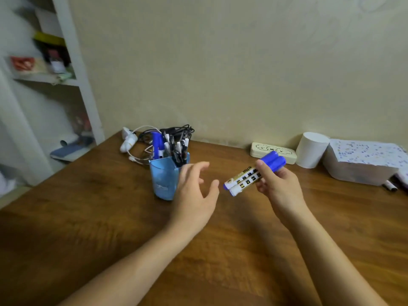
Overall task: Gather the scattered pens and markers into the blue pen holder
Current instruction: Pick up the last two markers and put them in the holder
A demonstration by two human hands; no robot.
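The blue pen holder stands upright on the wooden table, left of centre, with a blue-capped marker and several dark pens sticking out of it. My right hand grips two blue-capped markers side by side above the table, their white ends pointing left toward the holder. My left hand hovers with fingers spread just right of the holder, holding nothing.
A tangle of cables and a white charger lies behind the holder. Along the wall sit a cream case, a white roll and a patterned box. A small tube lies at the right edge. Shelves stand at left.
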